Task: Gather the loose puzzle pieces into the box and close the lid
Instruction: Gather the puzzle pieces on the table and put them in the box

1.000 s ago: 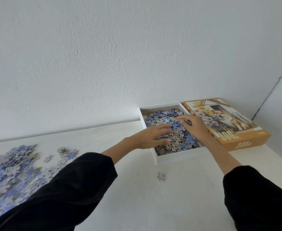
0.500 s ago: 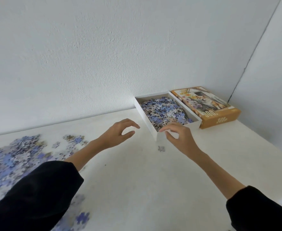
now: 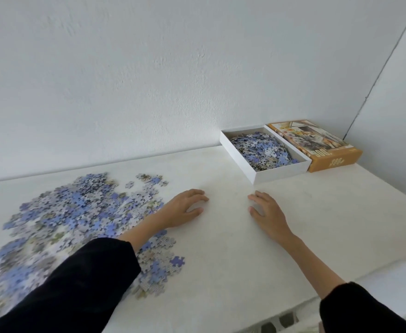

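A wide spread of loose blue and grey puzzle pieces (image 3: 72, 212) covers the left half of the white table (image 3: 221, 260). The white box bottom (image 3: 281, 174) stands at the back right by the wall, heaped with pieces (image 3: 262, 150). Its orange lid (image 3: 326, 152) with a dog picture lies right beside it. My left hand (image 3: 182, 210) hovers at the pile's right edge, fingers loosely curled, holding nothing. My right hand (image 3: 266, 212) is level with it, a hand's width to the right and in front of the box, fingers relaxed and empty.
White walls close the table at the back and meet in a corner behind the lid. The table's front edge runs diagonally at the lower right, with patterned floor below. Bare tabletop lies between the pile and the box.
Both hands drew back from the box, toward me and to the left. My view swung left, bringing the large loose pile into sight. The single piece near the box is out of sight.
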The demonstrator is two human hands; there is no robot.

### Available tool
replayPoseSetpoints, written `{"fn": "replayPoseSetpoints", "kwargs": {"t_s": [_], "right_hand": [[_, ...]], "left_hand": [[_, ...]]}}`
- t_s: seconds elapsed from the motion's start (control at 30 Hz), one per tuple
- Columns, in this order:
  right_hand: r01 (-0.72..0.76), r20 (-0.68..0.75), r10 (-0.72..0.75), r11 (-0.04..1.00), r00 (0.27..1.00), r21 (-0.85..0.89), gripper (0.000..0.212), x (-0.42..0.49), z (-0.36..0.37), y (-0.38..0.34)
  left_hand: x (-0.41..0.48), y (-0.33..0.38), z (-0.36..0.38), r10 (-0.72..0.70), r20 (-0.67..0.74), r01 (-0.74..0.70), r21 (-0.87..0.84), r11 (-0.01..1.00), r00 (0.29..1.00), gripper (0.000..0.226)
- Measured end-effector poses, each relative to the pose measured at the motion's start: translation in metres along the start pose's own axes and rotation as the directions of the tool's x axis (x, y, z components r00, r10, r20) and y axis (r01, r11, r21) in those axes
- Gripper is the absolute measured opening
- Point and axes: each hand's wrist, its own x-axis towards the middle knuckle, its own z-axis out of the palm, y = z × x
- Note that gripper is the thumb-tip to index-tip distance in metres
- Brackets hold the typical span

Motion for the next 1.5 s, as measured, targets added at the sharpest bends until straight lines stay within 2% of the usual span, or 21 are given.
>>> {"fn": "replayPoseSetpoints", "kwargs": {"t_s": [0.27, 0.43, 0.57, 0.67, 0.77, 0.87, 0.93, 0.97, 1.07, 1.17, 1.27, 1.33, 1.4, 1.5], "right_hand": [[0.089, 0.082, -0.082, 0.993, 0.993, -0.075, 0.049, -0.037, 0.047, -0.068], [0.216, 0.281, -0.201, 0.976, 0.938, -0.021, 0.066, -0.069, 0.081, -0.123], [0.307, 0.340, -0.274, 0.950, 0.900, -0.046, 0.077, -0.087, 0.109, -0.156], [0.281, 0.335, -0.239, 0.956, 0.911, -0.080, 0.077, -0.089, 0.125, -0.176], [0.246, 0.304, -0.221, 0.968, 0.927, -0.047, 0.075, -0.089, 0.134, -0.188], [0.201, 0.115, -0.220, 0.967, 0.969, 0.157, 0.053, -0.085, 0.133, -0.193], [0.199, 0.009, -0.205, 0.958, 0.979, 0.207, 0.041, -0.081, 0.132, -0.194], [0.195, 0.003, -0.199, 0.961, 0.980, 0.196, 0.039, -0.079, 0.131, -0.193], [0.179, 0.096, -0.189, 0.978, 0.977, 0.103, 0.045, -0.075, 0.133, -0.193], [0.225, 0.184, -0.224, 0.974, 0.957, 0.016, 0.050, -0.078, 0.137, -0.196], [0.235, 0.179, -0.252, 0.966, 0.951, 0.110, 0.046, -0.079, 0.134, -0.200], [0.240, 0.135, -0.266, 0.954, 0.955, 0.181, 0.042, -0.073, 0.129, -0.201], [0.259, 0.106, -0.279, 0.950, 0.954, 0.176, 0.042, -0.060, 0.123, -0.200], [0.251, 0.175, -0.266, 0.963, 0.948, 0.102, 0.046, -0.036, 0.116, -0.195]], "left_hand": [[-0.050, -0.011, -0.038, -0.030, -0.082, 0.024, -0.073, 0.997, 0.996, 0.034], [-0.126, -0.054, -0.068, -0.193, -0.181, 0.172, -0.125, 0.977, 0.964, 0.031], [-0.199, -0.087, -0.082, -0.354, -0.252, 0.333, -0.125, 0.935, 0.900, 0.029], [-0.247, -0.099, -0.089, -0.443, -0.292, 0.421, -0.137, 0.897, 0.848, 0.031], [-0.283, -0.106, -0.094, -0.536, -0.340, 0.508, -0.175, 0.843, 0.773, 0.044], [-0.309, -0.119, -0.093, -0.627, -0.399, 0.611, -0.184, 0.770, 0.669, 0.055], [-0.318, -0.124, -0.089, -0.692, -0.387, 0.678, -0.199, 0.708, 0.609, 0.063], [-0.321, -0.126, -0.086, -0.703, -0.377, 0.697, -0.178, 0.694, 0.603, 0.069], [-0.318, -0.121, -0.077, -0.684, -0.357, 0.709, -0.080, 0.701, 0.636, 0.085], [-0.306, -0.107, -0.069, -0.636, -0.363, 0.651, -0.097, 0.753, 0.681, 0.100], [-0.295, -0.096, -0.064, -0.609, -0.346, 0.590, -0.171, 0.789, 0.714, 0.100], [-0.292, -0.097, -0.068, -0.629, -0.361, 0.571, -0.265, 0.777, 0.688, 0.101], [-0.291, -0.101, -0.075, -0.653, -0.403, 0.579, -0.305, 0.757, 0.642, 0.099], [-0.292, -0.106, -0.078, -0.692, -0.423, 0.607, -0.336, 0.720, 0.585, 0.100]]}}
